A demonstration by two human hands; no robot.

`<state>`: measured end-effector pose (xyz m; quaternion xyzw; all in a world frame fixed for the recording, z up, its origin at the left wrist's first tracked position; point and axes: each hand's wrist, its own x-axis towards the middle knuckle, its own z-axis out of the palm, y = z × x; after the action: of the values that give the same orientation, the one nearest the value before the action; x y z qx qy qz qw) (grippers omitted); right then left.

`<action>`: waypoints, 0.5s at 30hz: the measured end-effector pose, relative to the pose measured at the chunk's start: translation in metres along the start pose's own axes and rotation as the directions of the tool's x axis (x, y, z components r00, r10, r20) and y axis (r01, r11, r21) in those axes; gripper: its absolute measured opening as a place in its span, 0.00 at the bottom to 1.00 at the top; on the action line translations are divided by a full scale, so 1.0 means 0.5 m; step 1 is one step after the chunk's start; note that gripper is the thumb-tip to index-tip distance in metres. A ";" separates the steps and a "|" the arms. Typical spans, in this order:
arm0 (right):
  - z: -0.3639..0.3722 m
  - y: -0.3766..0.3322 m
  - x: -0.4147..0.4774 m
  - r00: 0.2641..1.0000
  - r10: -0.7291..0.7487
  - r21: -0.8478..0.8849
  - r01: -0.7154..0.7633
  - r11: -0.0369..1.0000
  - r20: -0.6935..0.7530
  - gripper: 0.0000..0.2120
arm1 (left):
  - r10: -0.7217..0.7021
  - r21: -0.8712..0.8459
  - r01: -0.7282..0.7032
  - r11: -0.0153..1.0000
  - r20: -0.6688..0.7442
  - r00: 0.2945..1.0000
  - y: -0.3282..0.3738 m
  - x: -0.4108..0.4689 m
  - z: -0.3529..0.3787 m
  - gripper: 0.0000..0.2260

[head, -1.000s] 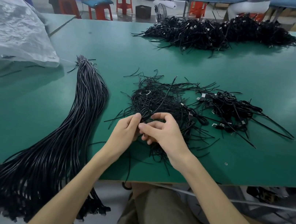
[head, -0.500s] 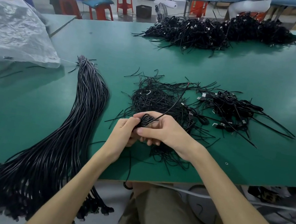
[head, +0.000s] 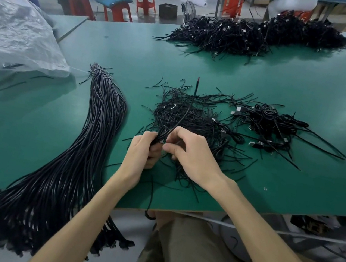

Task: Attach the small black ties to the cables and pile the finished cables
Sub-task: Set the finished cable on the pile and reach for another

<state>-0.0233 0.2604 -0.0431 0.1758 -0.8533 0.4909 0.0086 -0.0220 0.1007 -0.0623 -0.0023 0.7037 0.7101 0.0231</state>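
My left hand (head: 142, 151) grips a coiled black cable (head: 181, 121) whose free end sticks up and away to a red-tipped point. My right hand (head: 191, 153) pinches something small and black right against the left hand's fingers; it is too hidden to name. Both hands hover over a loose heap of small black ties (head: 183, 112) in the middle of the green table (head: 134, 53). To the right lies a small pile of tied cables with plugs (head: 267, 124). A long bundle of straight black cables (head: 69, 155) runs down the left and hangs over the front edge.
A big heap of black cables (head: 258, 36) lies at the far edge of the table. A crumpled clear plastic bag (head: 15, 35) sits at the far left. Red stools (head: 144, 1) stand on the floor beyond. One cable (head: 150, 197) dangles over the front edge by my lap.
The cable's free end has swung from pointing far right to nearly straight up. My hands have drawn closer together, the right one turning over the left hand's fingers.
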 end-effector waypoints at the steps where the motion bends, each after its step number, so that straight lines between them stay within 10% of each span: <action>1: 0.001 -0.001 0.000 1.000 -0.001 0.013 0.001 1.000 0.000 0.06 | -0.004 -0.012 0.004 1.000 -0.005 1.000 0.000 0.001 0.000 0.14; 15: 0.004 -0.003 -0.009 0.998 0.048 0.102 -0.044 0.994 -0.036 0.14 | -0.006 -0.038 0.004 0.999 -0.040 0.999 -0.001 0.003 -0.001 0.12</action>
<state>-0.0182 0.2591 -0.0436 0.1468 -0.8309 0.5367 0.0047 -0.0237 0.1001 -0.0627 -0.0188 0.6904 0.7231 0.0105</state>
